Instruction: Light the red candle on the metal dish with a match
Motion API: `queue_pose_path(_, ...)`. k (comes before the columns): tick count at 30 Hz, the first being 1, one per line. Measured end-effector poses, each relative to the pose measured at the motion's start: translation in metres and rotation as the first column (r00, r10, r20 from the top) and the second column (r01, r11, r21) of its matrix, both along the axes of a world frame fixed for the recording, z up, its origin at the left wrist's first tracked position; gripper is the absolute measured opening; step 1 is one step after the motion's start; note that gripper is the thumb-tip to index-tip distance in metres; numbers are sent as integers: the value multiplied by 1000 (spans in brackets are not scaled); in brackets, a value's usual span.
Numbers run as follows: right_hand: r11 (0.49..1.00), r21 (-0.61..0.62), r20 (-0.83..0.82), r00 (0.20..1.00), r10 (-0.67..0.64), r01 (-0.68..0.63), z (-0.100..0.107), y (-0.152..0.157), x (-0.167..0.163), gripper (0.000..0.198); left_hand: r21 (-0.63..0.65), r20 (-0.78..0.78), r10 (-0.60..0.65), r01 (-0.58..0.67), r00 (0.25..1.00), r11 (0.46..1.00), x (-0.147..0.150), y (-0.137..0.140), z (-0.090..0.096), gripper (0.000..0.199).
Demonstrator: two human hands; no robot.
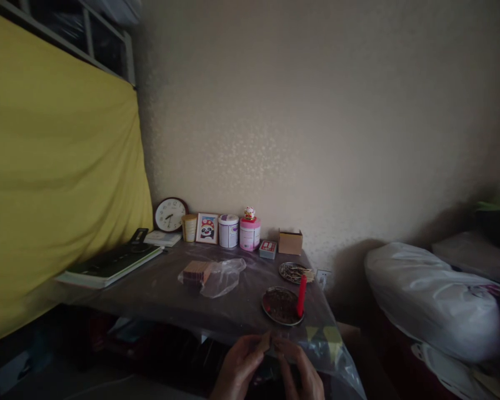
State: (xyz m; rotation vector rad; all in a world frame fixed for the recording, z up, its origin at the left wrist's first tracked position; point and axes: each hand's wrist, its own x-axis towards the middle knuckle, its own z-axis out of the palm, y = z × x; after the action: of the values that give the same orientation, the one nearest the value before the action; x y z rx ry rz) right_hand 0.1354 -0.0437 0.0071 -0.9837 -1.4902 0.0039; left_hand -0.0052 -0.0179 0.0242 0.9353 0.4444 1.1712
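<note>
At the table's near edge, my left hand (242,362) is closed around a small brown matchbox (266,340), which shows only in part between the fingers. My right hand (296,364) is beside it, fingertips pinched together against the box's right side; what they hold is too dark and small to make out. Just beyond the hands, a red candle (301,297) stands upright at the right side of a round metal plate (281,321). Behind that, a second plate (284,276) bears many thin matchsticks (298,272).
A stack of brown small boxes (196,272) sits in torn clear plastic wrap (227,278). Along the wall stand a clock (170,215), a panda picture (207,228), tins (228,231) and a cardboard box (290,243). A large book (112,264) lies left; white bags (429,300) are at right.
</note>
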Motion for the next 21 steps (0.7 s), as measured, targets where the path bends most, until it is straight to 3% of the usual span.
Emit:
queue_pose_path(9, 999, -33, 37, 999, 4, -3, 2, -3, 4, 20, -70, -13, 42, -43, 999, 997, 0, -8, 9, 18)
queue_pose_path(16, 999, -35, 179, 984, 0, 6, 7, -3, 10, 20, -122, -44, 31, -36, 999, 992, -3, -6, 2, 19)
queue_pose_path(21, 999, 7, 154, 987, -43, 42, 9, -4, 9, 19, -111, -61, 29, -36, 998, 993, -4, -4, -1, 19)
